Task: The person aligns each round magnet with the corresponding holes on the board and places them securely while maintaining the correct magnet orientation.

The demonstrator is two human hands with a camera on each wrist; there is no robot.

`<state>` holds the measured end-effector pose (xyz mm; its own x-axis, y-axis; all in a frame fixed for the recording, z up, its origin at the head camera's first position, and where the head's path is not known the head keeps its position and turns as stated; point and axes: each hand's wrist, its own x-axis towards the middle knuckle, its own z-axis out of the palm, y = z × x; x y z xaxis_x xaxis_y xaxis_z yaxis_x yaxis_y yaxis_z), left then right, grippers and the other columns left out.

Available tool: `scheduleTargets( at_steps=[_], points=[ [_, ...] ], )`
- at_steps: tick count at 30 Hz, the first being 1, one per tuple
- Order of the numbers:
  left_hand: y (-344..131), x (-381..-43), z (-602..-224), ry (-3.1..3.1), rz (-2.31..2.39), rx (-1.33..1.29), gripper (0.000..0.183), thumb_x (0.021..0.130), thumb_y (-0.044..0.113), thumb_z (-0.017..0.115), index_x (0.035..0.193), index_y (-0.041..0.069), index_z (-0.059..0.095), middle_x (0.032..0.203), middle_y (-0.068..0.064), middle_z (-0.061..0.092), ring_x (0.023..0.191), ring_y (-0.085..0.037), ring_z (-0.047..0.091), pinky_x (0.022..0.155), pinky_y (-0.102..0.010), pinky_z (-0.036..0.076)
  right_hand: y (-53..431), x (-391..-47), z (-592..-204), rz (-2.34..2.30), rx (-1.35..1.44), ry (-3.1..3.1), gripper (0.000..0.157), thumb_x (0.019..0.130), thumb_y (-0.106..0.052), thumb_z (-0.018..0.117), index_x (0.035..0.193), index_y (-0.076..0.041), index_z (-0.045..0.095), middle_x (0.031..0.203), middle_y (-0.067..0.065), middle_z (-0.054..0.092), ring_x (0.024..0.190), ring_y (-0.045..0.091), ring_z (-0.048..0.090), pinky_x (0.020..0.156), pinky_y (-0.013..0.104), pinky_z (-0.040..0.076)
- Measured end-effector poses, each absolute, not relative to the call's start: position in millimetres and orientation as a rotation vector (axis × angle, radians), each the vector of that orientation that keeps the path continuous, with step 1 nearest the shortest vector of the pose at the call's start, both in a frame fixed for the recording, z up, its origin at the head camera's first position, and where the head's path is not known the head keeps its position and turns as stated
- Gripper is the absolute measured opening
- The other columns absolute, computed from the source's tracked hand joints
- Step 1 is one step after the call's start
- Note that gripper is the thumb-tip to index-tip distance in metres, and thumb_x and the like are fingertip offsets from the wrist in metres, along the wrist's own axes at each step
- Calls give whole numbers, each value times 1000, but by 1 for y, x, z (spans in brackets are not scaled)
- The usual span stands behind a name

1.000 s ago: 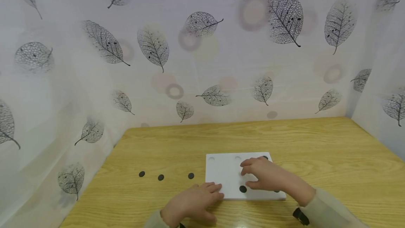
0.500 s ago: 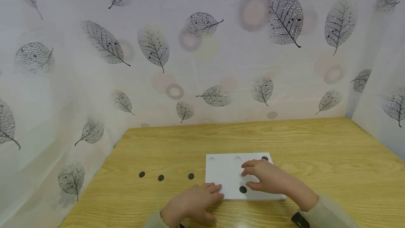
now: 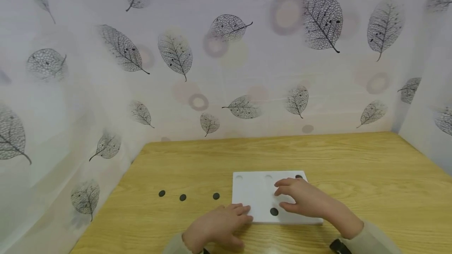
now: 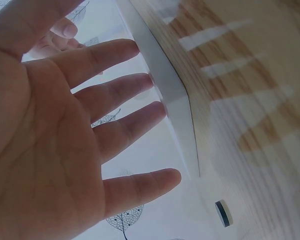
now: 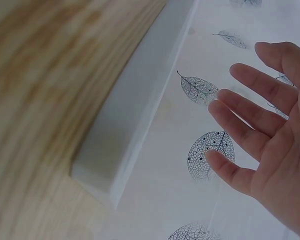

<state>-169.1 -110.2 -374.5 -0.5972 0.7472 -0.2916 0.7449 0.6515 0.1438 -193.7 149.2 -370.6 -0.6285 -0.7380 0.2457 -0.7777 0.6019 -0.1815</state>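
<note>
A white rectangular board (image 3: 257, 191) with shallow round recesses lies on the table. One black disc (image 3: 274, 211) sits near its front edge; another black disc (image 3: 299, 176) is at the far right corner, partly behind my right hand. My left hand (image 3: 222, 224) rests its straight fingertips on the board's left front edge, seen also in the left wrist view. Above the right half of the board, my right hand (image 3: 307, 199) hovers with spread, slightly bent fingers, holding nothing; the right wrist view shows its bare palm (image 5: 290, 165). It hides part of the board.
Left of the board, on the wooden table (image 3: 197, 164), lie three loose black discs: a far-left disc (image 3: 161, 193), a middle disc (image 3: 182, 197) and a disc nearest the board (image 3: 216, 196). A leaf-printed white curtain (image 3: 233, 69) encloses the back and sides.
The head view has turned slightly left, so everything shifts a little right. My right hand has drawn back slightly to the right over the board. My left hand stays on the board's edge.
</note>
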Motion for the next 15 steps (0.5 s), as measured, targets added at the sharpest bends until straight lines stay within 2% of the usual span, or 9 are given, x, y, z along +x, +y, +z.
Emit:
scheduleTargets(
  at_steps=[15],
  points=[
    [-110,-169,-375,2531,21,1181,54,78,45,61,125,24,48,136,6,35,123,-14,33,87,-43,39,153,-192,-370,427,1277,-2680,15,77,-17,65,90,-10,65,101,9,60,89,22,57,74,37,45]
  ],
)
